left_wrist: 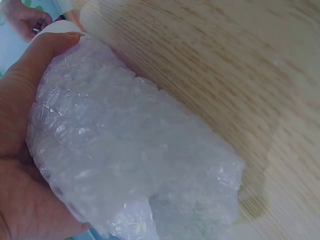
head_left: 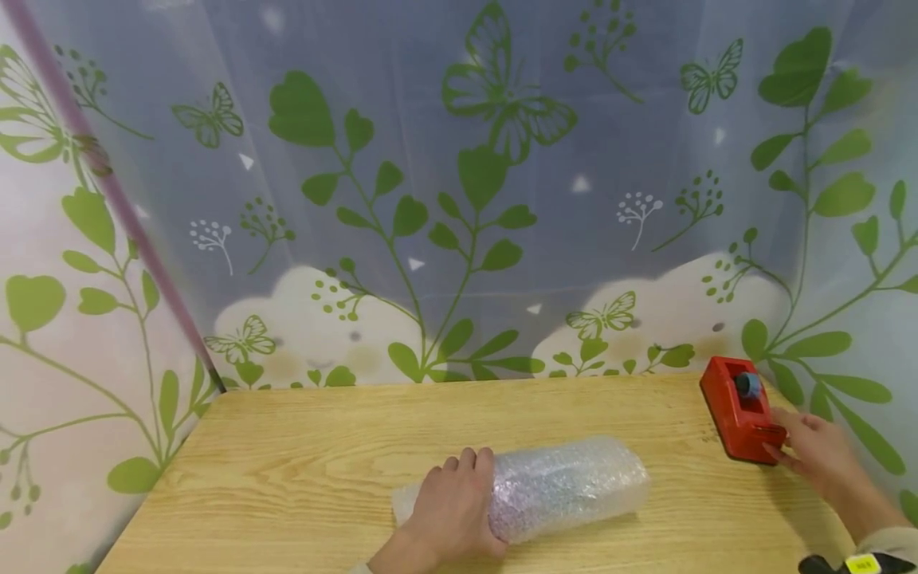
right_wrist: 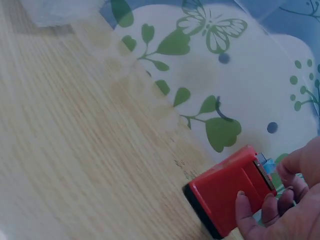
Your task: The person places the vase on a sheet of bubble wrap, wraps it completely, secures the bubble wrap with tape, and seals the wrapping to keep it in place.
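Note:
A bubble-wrapped bundle, roughly cylindrical with a faint purple tint inside, lies on the wooden table. My left hand grips it near its left end, thumb and fingers on opposite sides of the wrap. In the left wrist view, the clear bubble wrap hides what is inside. At the right stands a red tape dispenser with a small bluish roll of tape. My right hand holds the dispenser's front end. In the right wrist view, curled fingers lie close to the tape end; whether they pinch it is unclear.
The wood-grain table ends at a hanging curtain printed with green leaves and butterflies. The dispenser stands near the table's right back corner. A black strap with a yellow label is on my right wrist.

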`<act>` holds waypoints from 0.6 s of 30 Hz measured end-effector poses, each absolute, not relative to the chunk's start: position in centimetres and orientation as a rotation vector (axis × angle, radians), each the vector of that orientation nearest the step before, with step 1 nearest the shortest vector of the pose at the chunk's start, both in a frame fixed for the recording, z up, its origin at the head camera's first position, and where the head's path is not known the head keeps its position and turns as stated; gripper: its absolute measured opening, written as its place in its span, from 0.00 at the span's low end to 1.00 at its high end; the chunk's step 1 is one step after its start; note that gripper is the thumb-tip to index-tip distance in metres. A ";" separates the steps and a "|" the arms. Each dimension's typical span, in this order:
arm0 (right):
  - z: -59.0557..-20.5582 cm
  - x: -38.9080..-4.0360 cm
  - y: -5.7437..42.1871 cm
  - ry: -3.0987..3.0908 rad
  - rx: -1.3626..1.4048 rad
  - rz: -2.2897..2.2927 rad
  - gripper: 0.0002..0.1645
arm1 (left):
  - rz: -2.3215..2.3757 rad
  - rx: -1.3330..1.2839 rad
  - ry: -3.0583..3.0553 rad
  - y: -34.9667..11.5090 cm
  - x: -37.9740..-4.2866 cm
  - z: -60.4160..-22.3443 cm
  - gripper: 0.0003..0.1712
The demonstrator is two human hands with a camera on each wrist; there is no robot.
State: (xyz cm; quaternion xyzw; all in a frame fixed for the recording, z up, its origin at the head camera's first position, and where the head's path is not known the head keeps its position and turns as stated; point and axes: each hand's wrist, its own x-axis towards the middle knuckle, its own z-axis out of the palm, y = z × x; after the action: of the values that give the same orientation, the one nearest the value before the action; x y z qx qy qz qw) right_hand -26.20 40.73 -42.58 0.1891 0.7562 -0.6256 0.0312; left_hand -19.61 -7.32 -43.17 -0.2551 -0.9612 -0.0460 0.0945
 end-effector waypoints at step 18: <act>-46.0 -23.6 38.1 2.479 0.585 -2.165 0.21 | -0.150 -0.734 -2.847 -7.3 -19.5 -43.4 0.43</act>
State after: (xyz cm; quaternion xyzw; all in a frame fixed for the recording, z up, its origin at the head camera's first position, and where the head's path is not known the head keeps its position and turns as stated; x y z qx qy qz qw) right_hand -23.62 38.11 -45.98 0.1741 0.7378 -0.6444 -0.1006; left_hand -19.48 -7.32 -43.39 -0.2480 -0.9624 -0.0506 0.0988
